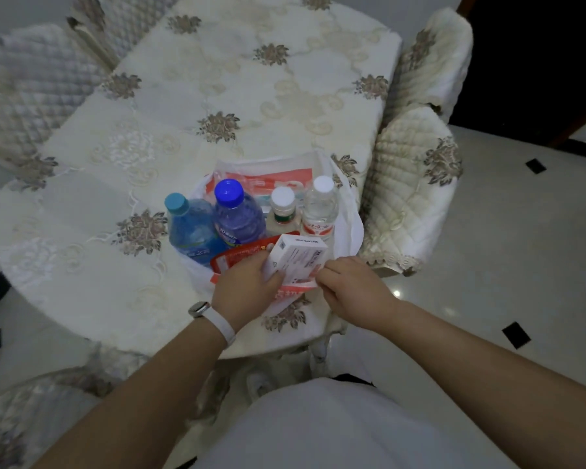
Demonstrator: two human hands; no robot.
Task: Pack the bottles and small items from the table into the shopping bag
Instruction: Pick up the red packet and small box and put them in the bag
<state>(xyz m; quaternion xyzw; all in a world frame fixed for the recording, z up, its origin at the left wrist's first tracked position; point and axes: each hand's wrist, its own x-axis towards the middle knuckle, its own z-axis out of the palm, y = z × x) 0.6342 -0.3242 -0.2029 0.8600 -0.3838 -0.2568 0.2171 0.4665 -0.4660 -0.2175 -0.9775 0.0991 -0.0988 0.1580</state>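
— Where is the shopping bag point(349, 228)?
— Open at the near edge of the table point(217, 79), with a teal-capped bottle point(186, 225), blue-capped bottle point(234, 214), small white-capped bottle point(282, 206) and clear bottle point(320, 208) upright inside.
— And the hands?
— The left hand point(247, 286) curls round a white box point(296, 257) at the bag's mouth, just above a red packet point(241, 255); the right hand point(349, 286) pinches the bag's near rim

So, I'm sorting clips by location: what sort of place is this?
Likely a home dining room: an embroidered tablecloth, quilted chair covers beside it, and a glossy tiled floor.
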